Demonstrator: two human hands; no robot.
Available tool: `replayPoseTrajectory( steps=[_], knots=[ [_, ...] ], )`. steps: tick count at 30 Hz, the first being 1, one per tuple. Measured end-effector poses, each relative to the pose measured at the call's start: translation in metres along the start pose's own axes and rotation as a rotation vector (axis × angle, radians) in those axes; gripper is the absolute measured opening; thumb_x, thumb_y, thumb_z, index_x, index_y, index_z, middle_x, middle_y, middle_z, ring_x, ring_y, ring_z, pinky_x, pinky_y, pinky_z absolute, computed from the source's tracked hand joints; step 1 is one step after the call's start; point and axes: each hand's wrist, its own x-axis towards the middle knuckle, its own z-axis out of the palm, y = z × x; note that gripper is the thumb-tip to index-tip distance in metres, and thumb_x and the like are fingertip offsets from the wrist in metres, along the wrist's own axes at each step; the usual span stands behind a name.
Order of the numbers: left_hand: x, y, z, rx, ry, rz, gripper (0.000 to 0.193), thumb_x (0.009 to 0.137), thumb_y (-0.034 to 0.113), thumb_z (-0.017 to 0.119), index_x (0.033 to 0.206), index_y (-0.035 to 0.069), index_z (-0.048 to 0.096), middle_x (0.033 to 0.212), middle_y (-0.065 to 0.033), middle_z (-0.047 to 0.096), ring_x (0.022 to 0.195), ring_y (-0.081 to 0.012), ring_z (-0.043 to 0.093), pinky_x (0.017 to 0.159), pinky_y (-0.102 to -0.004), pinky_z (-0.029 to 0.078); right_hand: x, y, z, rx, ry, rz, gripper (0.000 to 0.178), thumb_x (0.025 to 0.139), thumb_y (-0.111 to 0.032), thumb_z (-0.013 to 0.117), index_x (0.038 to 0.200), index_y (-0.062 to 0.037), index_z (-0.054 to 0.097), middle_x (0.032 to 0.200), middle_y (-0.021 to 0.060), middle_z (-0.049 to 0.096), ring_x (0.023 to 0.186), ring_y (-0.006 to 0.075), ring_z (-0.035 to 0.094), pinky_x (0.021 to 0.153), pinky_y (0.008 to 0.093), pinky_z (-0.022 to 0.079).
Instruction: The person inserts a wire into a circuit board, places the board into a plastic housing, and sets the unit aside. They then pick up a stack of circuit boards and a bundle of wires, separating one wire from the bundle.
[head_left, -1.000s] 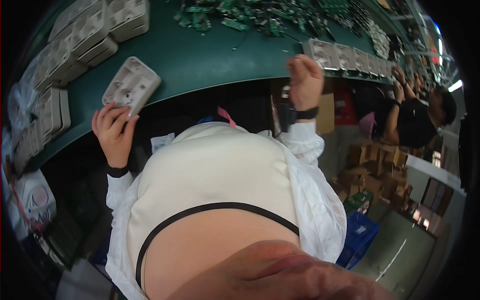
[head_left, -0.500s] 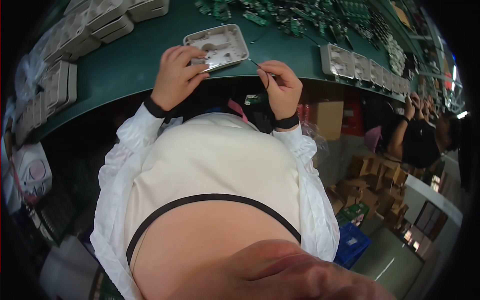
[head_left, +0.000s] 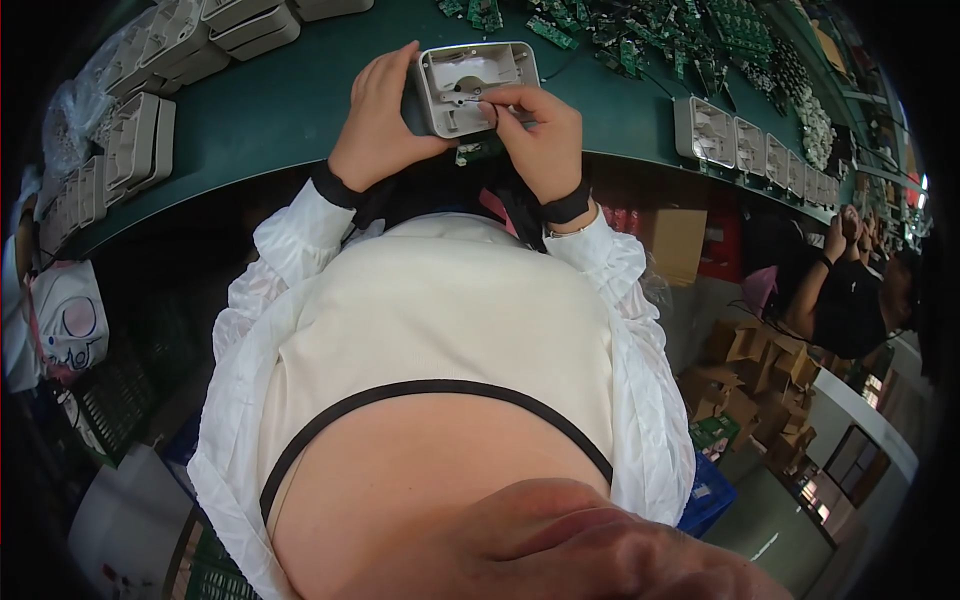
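A whitish rectangular plastic housing [head_left: 506,70] with moulded posts inside lies at the table's near edge, its open side up. My left hand [head_left: 383,128] steadies it, straight fingers along its left side and thumb by the near corner. Over the housing, my right hand [head_left: 542,132] pinches a thin dark cable [head_left: 492,108], its fingertips down inside. The cable's end is mostly hidden by those fingertips. A small green circuit board [head_left: 478,151] shows just below the housing, between my hands; whether it joins the cable I cannot tell.
Stacked housings [head_left: 140,140] stand on the green table [head_left: 270,115] at left. A row of housings [head_left: 708,132] lines its right edge. Loose circuit boards [head_left: 630,35] are heaped at the far side. Another person [head_left: 845,300] works at right, near cardboard boxes [head_left: 760,375].
My right hand has moved left and up, bringing the cable into the housing. My left hand has come out of the housing to its left side. The green board has shifted up and left.
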Motion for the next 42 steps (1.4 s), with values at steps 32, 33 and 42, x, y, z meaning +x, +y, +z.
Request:
replayPoseTrajectory(
  steps=[32, 33, 42],
  knots=[
    [0.002, 0.035, 0.001, -0.541, -0.092, -0.232, 0.100, 0.072, -0.002, 0.079, 0.154, 0.008, 0.024, 0.137, -0.0184, 0.052, 0.104, -0.0263, 0.069, 0.083, -0.0315, 0.059, -0.024, 0.004, -0.012, -0.249, 0.014, -0.394, 0.036, 0.082, -0.013, 0.075, 0.117, -0.0059, 0.068, 0.105, 0.0121, 0.065, 0.096, 0.0342, 0.063, 0.081, 0.0398, 0.052],
    [0.003, 0.034, 0.001, -0.557, -0.105, -0.268, 0.100, 0.072, -0.003, 0.079, 0.154, 0.008, 0.024, 0.138, -0.0185, 0.052, 0.103, -0.0263, 0.070, 0.081, -0.0306, 0.059, -0.027, 0.003, -0.012, -0.279, 0.012, -0.435, 0.040, 0.081, -0.011, 0.076, 0.119, -0.0051, 0.066, 0.107, 0.0135, 0.065, 0.098, 0.0351, 0.062, 0.082, 0.0395, 0.052],
    [0.006, 0.021, 0.000, -0.594, -0.098, -0.229, 0.100, 0.071, 0.000, 0.084, 0.153, 0.005, 0.027, 0.140, -0.0165, 0.053, 0.108, -0.0196, 0.067, 0.083, -0.0311, 0.059, -0.035, 0.013, -0.004, -0.072, 0.199, -0.267, 0.036, 0.077, 0.004, 0.075, 0.111, -0.0037, 0.067, 0.114, 0.0142, 0.067, 0.097, 0.0312, 0.067, 0.083, 0.0375, 0.055]
  ],
)
